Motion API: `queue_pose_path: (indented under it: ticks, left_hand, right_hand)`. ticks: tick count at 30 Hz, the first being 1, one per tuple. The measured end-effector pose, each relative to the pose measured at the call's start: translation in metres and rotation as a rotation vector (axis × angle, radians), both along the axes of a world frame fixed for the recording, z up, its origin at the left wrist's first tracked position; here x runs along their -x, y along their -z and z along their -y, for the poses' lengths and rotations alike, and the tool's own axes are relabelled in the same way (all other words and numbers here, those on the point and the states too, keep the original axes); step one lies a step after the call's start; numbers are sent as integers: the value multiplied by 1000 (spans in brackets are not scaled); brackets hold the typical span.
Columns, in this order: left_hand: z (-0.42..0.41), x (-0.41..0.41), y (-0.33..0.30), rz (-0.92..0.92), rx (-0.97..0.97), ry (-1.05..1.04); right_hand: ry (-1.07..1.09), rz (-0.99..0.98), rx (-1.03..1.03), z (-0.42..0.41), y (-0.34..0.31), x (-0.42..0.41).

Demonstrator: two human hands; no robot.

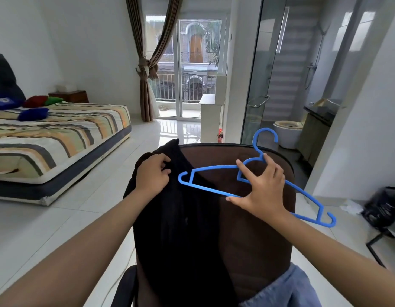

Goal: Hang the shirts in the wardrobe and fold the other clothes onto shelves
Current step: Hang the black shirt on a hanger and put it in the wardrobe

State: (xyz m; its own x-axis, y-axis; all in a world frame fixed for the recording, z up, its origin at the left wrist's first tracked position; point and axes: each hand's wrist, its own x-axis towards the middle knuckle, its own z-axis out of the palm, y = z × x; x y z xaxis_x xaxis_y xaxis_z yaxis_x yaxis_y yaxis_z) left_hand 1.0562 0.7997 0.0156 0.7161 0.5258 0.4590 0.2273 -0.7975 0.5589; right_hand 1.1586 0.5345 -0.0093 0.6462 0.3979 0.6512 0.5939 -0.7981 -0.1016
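The left hand [152,175] is gripping a black garment [181,218] near its top edge, the fingers curled into the cloth, so that grip is holding the fabric. The garment is hanging down over the left side of a brown chair back [254,222]. The right hand [261,189] is holding a blue plastic hanger [214,167] at its middle, the thumb lying under the lower bar and the fingers spread over the neck; this grip is holding the hanger. The hanger is tilting, with its left end just beside the black garment and its hook [265,138] pointing up above the chair's top edge. A blue-grey cloth [287,289] is lying at the lower right of the chair. A bed [59,138] with a striped cover is standing well apart at the left. No readable writing is showing on the garment or the hanger.
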Motion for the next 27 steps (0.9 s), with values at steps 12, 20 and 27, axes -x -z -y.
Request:
queue_pose_path:
  ticks: [12, 20, 27]
  left_hand:
    - [-8, 6, -4, -48, -63, 187]
    - [-18, -25, -36, -266, -248, 195]
    - [-24, -43, -57, -411, -280, 212]
  right_hand:
    - [88, -88, -91, -15, 4, 3]
    - [117, -71, -69, -12, 1, 4]
    - [143, -104, -59, -6, 1, 2]
